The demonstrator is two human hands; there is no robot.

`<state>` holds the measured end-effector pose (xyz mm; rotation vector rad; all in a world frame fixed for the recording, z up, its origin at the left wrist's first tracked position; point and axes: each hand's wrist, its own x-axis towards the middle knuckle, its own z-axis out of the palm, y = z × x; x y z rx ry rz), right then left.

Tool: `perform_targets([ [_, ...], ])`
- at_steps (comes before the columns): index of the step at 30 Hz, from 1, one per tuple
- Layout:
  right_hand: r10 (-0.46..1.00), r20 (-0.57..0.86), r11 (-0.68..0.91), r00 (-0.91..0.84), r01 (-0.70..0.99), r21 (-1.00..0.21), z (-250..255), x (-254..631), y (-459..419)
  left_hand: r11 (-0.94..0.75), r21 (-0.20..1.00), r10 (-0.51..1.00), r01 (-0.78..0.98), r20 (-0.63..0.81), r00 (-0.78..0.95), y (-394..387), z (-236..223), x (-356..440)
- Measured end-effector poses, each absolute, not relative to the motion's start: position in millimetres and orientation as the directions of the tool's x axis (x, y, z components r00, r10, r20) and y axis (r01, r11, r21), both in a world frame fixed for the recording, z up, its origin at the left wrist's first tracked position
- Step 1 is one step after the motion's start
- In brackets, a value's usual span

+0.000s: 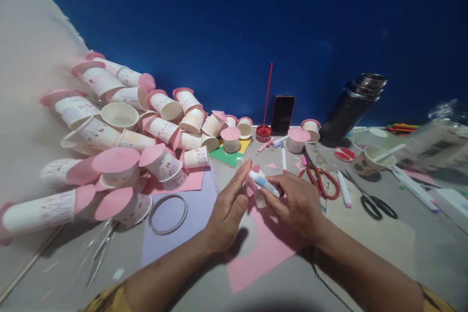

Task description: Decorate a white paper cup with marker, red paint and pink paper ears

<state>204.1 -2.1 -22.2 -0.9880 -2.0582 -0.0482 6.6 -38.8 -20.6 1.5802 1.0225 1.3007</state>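
Pinched in my right hand point(298, 202) is a small white glue tube point(263, 184) with a blue label, slanting over a pink paper piece. My left hand point(228, 212) holds a small white paper cup point(260, 198) from its left side, fingers long and thumb bent in; the fingers partly hide the grip. A pink paper piece point(251, 187) sits at the cup, under the tube. Below both hands lies a pink paper sheet point(261, 258) with a round cut-out in it.
Many cups with pink paper discs point(116, 160) pile up on the left. A grey tape ring point(168, 214) lies on lilac paper point(157, 248). Red-handled scissors point(318, 180), black-handled scissors point(373, 204), markers point(344, 189), a phone point(282, 114) and a dark flask point(347, 109) stand or lie rightward.
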Motion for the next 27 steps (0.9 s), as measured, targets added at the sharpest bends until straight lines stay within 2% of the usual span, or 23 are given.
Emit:
perform_targets([
  [3,0.772,0.58,0.602,-0.26,0.592,-0.536,-22,205,0,-0.385,0.919,0.913,0.088,0.365,0.18,-42,-25,9],
  [5,0.824,0.513,0.551,-0.242,0.554,-0.624,-21,205,2,-0.395,0.915,0.906,0.075,0.375,0.199,-42,-27,9],
  [8,0.775,0.579,0.608,-0.256,0.554,-0.569,-20,205,3,-0.358,0.934,0.923,-0.017,0.357,0.146,-41,-29,9],
  [11,0.635,0.708,0.704,-0.31,0.608,-0.366,-21,206,2,-0.304,0.953,0.945,-0.005,0.302,0.129,-38,-25,6],
  [13,0.57,0.735,0.729,-0.368,0.639,-0.245,-22,206,1,-0.266,0.963,0.957,0.049,0.258,0.131,-37,-21,5],
  [16,0.533,0.739,0.73,-0.413,0.665,-0.154,-22,207,-1,-0.234,0.971,0.966,0.056,0.225,0.126,-37,-17,6],
  [19,0.559,0.736,0.703,-0.382,0.689,-0.177,-23,207,-2,-0.227,0.973,0.966,0.045,0.219,0.135,-40,-22,7],
  [24,0.681,0.682,0.652,-0.267,0.645,-0.398,-25,206,-1,-0.218,0.976,0.964,-0.008,0.217,0.155,-44,-33,9],
  [27,0.745,0.628,0.597,-0.224,0.645,-0.478,-26,208,2,-0.203,0.979,0.966,-0.031,0.205,0.156,-42,-35,8],
])
